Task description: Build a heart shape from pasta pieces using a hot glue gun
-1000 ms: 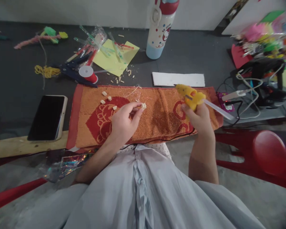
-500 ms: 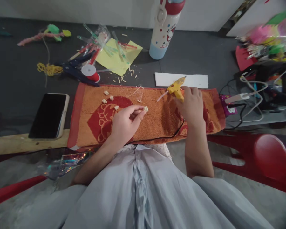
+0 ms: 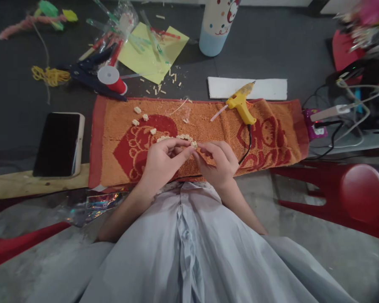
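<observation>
My left hand [image 3: 164, 162] pinches a small cream-coloured piece [image 3: 193, 144] between thumb and fingertips. From the right, my right hand [image 3: 219, 162] grips the same piece with its fingertips. Both hands are over an orange and red towel [image 3: 205, 126]. Just behind the fingers of my left hand lie more cream pieces [image 3: 185, 137], partly hidden. Several small cream clusters [image 3: 135, 122] sit on the towel's left half. A yellow glue gun [image 3: 241, 104] lies on its side to the right, its tip on a white strip [image 3: 271, 89].
A phone [image 3: 58, 145] lies left of the towel. Behind are a red thread spool [image 3: 116, 82], dark blue pliers [image 3: 85, 75], yellow paper [image 3: 142, 63] with straws, and a bottle [image 3: 214, 35]. Cables [image 3: 360, 101] and a purple socket block [image 3: 316, 124] are at the right.
My right hand has let go of the glue gun and moved left to the small piece in my left hand. The view has tilted down a little.
</observation>
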A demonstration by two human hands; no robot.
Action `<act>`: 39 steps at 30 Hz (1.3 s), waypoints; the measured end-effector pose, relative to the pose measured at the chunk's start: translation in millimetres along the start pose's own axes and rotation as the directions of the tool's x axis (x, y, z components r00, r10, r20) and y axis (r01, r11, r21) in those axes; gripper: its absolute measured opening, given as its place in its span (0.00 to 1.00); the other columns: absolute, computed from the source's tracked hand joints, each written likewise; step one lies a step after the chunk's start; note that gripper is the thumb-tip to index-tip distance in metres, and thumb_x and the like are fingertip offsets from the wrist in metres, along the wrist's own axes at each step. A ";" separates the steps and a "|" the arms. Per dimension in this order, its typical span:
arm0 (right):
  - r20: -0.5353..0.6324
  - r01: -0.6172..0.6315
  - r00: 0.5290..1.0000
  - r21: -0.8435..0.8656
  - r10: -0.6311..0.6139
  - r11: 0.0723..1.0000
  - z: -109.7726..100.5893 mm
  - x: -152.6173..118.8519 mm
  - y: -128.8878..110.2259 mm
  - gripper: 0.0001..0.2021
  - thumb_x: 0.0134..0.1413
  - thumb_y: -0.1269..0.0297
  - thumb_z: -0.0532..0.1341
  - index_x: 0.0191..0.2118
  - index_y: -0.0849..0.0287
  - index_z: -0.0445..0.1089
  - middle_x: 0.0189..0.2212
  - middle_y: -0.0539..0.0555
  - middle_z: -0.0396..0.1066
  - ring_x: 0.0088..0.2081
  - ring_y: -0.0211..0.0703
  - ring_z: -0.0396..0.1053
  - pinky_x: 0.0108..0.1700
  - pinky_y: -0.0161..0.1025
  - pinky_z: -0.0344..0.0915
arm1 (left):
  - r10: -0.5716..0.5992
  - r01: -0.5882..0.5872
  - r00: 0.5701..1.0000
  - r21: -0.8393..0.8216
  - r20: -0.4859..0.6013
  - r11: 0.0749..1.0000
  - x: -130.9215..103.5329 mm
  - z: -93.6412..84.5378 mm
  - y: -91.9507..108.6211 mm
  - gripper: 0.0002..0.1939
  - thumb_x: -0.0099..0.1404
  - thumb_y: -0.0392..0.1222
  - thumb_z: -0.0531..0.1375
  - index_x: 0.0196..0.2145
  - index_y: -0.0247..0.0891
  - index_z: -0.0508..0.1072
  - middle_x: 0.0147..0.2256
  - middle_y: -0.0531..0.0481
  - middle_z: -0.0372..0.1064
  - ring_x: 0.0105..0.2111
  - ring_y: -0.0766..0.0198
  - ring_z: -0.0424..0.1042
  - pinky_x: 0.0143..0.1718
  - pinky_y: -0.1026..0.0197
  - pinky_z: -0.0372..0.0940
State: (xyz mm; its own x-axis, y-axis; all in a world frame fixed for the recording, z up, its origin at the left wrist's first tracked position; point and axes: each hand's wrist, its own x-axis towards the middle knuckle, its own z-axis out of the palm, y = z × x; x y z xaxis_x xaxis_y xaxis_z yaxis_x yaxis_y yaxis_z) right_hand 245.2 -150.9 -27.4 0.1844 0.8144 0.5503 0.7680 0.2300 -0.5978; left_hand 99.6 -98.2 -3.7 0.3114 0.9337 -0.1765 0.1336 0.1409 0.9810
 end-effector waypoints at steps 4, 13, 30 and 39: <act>0.001 -0.006 1.000 -0.041 0.006 0.999 3.0 -6.4 -2.5 0.05 0.61 0.61 0.60 0.36 0.53 0.72 0.27 0.54 0.73 0.30 0.43 0.71 0.35 0.42 0.70 | -0.026 0.025 1.000 0.019 0.008 0.999 -3.1 -0.2 -2.7 0.14 0.53 0.51 0.69 0.31 0.37 0.78 0.22 0.54 0.67 0.21 0.71 0.63 0.22 0.68 0.59; 0.020 -0.133 0.991 -0.060 0.134 0.989 6.3 -12.4 -4.8 0.03 0.57 0.62 0.59 0.33 0.53 0.67 0.26 0.51 0.71 0.28 0.41 0.68 0.32 0.40 0.68 | -0.008 -0.005 0.998 0.205 0.064 0.979 -7.6 -6.9 -9.1 0.16 0.62 0.54 0.62 0.33 0.37 0.79 0.26 0.51 0.74 0.22 0.69 0.68 0.23 0.66 0.63; 0.054 -0.258 0.960 -0.202 0.273 0.945 34.2 -21.1 11.9 0.06 0.58 0.60 0.60 0.31 0.54 0.66 0.26 0.51 0.71 0.31 0.44 0.68 0.37 0.41 0.66 | 0.161 -0.613 0.760 0.613 0.629 0.499 109.5 -15.5 5.9 0.06 0.55 0.37 0.62 0.26 0.44 0.79 0.28 0.49 0.75 0.39 0.54 0.74 0.49 0.52 0.66; 0.044 -0.258 0.960 -0.245 0.276 0.935 40.9 -21.7 12.2 0.06 0.59 0.61 0.60 0.31 0.55 0.67 0.26 0.50 0.71 0.30 0.42 0.68 0.36 0.40 0.65 | -0.091 -0.595 0.679 0.619 0.728 0.514 135.4 -7.4 8.0 0.07 0.56 0.42 0.62 0.28 0.41 0.81 0.26 0.50 0.75 0.35 0.58 0.75 0.43 0.59 0.62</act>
State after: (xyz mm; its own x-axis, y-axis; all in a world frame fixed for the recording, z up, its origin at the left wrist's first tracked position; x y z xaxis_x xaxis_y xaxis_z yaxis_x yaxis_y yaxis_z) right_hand 225.5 -144.0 -70.5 0.3622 0.8688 0.3377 0.8208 -0.1255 -0.5573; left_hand 135.9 31.8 -19.2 0.8845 0.3817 -0.2681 0.4656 -0.6863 0.5587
